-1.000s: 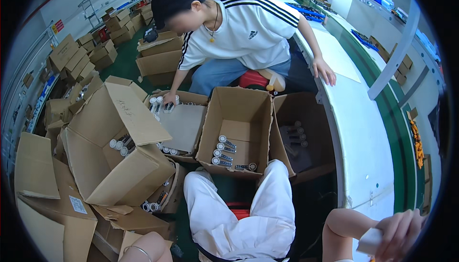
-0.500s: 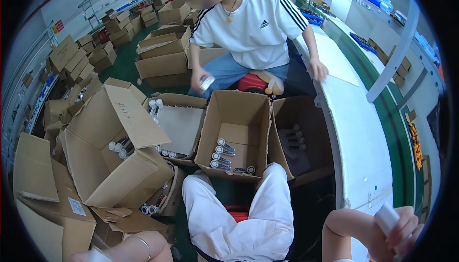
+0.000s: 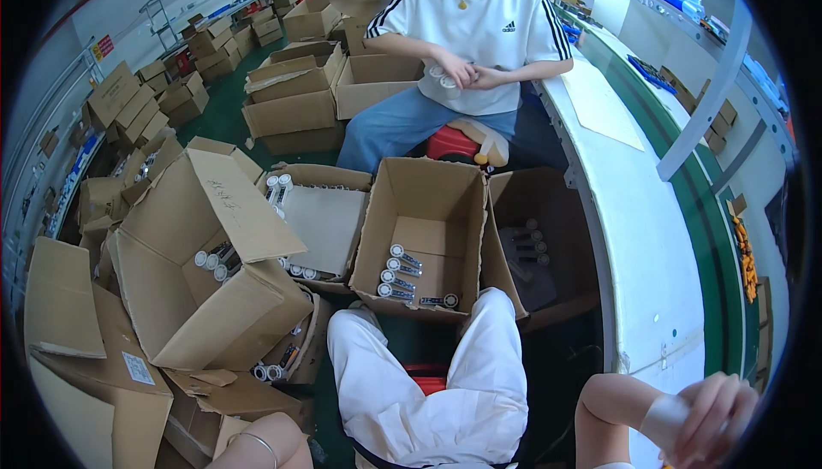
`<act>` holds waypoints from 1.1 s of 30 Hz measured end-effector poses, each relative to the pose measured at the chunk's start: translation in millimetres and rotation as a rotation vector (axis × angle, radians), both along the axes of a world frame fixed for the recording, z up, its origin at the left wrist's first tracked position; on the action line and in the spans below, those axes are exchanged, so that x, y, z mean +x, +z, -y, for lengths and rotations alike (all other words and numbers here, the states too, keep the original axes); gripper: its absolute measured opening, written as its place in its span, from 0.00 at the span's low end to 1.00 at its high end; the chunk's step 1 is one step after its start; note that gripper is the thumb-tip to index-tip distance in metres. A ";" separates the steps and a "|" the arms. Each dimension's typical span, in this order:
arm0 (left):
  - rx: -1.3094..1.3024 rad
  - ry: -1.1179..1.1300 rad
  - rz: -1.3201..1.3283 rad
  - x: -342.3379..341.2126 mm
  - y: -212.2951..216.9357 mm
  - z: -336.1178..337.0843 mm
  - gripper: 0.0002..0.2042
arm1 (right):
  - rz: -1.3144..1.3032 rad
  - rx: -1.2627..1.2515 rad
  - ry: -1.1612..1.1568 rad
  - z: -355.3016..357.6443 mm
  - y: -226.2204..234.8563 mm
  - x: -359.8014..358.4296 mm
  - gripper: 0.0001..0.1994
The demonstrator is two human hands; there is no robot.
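Note:
My right hand [image 3: 717, 420] is at the lower right, over the edge of the white bench, its fingers curled round a smooth white piece [image 3: 664, 422]. The kind of that piece is not clear. Of my left arm only the forearm [image 3: 272, 442] with a thin bracelet shows at the lower edge; the hand itself is out of view. In front of my knees is an open cardboard box [image 3: 428, 180] with several parts [image 3: 396, 278] lying on its bottom, each with a round white head and a dark and silver shaft.
Across the boxes a seated co-worker holds white round-headed parts [image 3: 443, 77] in both hands. A tilted carton [image 3: 184, 229] and a sheet-covered box [image 3: 321, 221] are on the left. A darker box [image 3: 548, 212] stands beside the white bench [image 3: 634, 238] on the right.
My left hand, with something white by it, has dropped out of view. My right hand has turned with the white piece. The co-worker has sat up and brought both hands together at the chest.

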State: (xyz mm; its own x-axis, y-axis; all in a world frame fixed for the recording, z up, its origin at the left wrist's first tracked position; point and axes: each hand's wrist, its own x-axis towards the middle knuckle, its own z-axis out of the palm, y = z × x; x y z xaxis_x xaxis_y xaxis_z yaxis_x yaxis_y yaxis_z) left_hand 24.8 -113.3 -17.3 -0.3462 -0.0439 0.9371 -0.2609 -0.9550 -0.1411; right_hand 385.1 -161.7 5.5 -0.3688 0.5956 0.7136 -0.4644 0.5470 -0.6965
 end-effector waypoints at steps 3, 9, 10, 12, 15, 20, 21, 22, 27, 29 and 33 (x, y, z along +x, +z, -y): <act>0.056 -1.001 -0.246 4.8 -0.5 -13.9 0.08 | 0.109 0.193 -0.200 10.8 -7.6 12.2 0.04; -0.084 -0.452 -0.054 -8.4 -1.3 -2.1 0.06 | -0.042 0.194 -0.255 3.7 -9.0 10.3 0.04; -0.073 -0.543 0.012 -8.9 -6.0 -10.0 0.07 | -0.036 0.194 -0.264 2.1 -12.2 12.8 0.04; -0.055 -0.626 0.066 -21.7 -13.5 -13.1 0.11 | -0.218 0.205 -0.283 -5.7 -24.3 20.0 0.03; -0.221 -0.830 0.291 -65.2 -32.7 -8.0 0.17 | -0.285 0.217 -0.200 2.2 -27.5 48.1 0.15; -0.311 -0.869 0.404 -101.9 -58.8 -6.0 0.19 | -1.306 -0.074 -0.112 -8.8 -37.5 47.8 0.16; -0.348 -0.824 0.390 -101.6 -61.9 -5.6 0.19 | -1.311 -0.082 -0.212 -6.3 -40.1 52.4 0.20; -0.384 -0.779 0.375 -102.1 -64.3 -5.8 0.20 | -1.315 -0.090 -0.310 -3.6 -43.4 56.1 0.24; -0.374 -0.757 0.404 -94.8 -64.1 -7.7 0.20 | -1.201 -0.026 -0.415 -1.1 -54.9 63.1 0.20; -0.368 -0.724 0.469 -93.6 -58.6 -4.9 0.21 | -1.118 0.029 -0.470 -0.2 -50.8 62.4 0.17; -0.347 -0.652 0.358 -95.0 -58.6 1.2 0.23 | -0.990 0.135 -0.685 6.7 -48.2 57.8 0.15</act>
State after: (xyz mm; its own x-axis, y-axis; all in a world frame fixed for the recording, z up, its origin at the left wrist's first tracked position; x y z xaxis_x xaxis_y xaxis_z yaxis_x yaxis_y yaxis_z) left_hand -70.2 -114.5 -76.0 -0.4828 0.5417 0.6881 -0.7740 -0.6316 -0.0458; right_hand 442.9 -168.4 -42.7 0.7341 0.3525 0.5803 -0.3497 0.9289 -0.1218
